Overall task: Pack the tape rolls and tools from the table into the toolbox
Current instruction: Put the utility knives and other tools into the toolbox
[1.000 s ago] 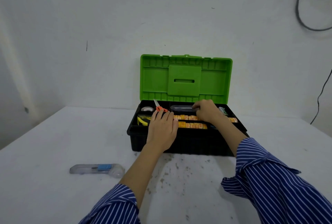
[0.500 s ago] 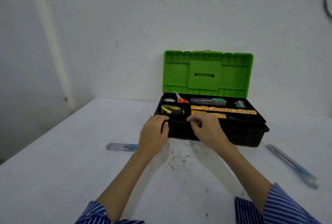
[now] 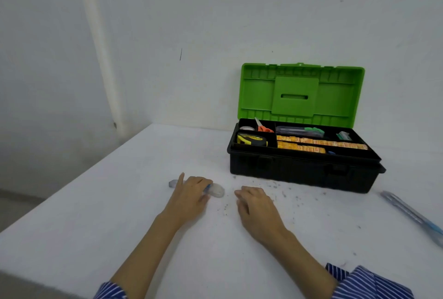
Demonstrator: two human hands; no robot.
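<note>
Toolbox (image 3: 304, 171): black box, green lid standing open, up and to the right of the right hand (image 3: 257, 210).
Clear knife (image 3: 217, 190): see-through with a blue part, lying flat under the left hand (image 3: 190, 199), both ends poking out.
Second clear knife (image 3: 412, 214): long, lying flat, far to the right of the right hand.
Tape measure (image 3: 252, 139): yellow and black, inside the box.

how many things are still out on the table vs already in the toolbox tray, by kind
On the table:
clear utility knives: 2
In the toolbox tray:
tape measure: 1
scissors: 1
tape roll: 1
yellow strips: 2
clear case: 1
small green item: 1
Total: 9
</note>
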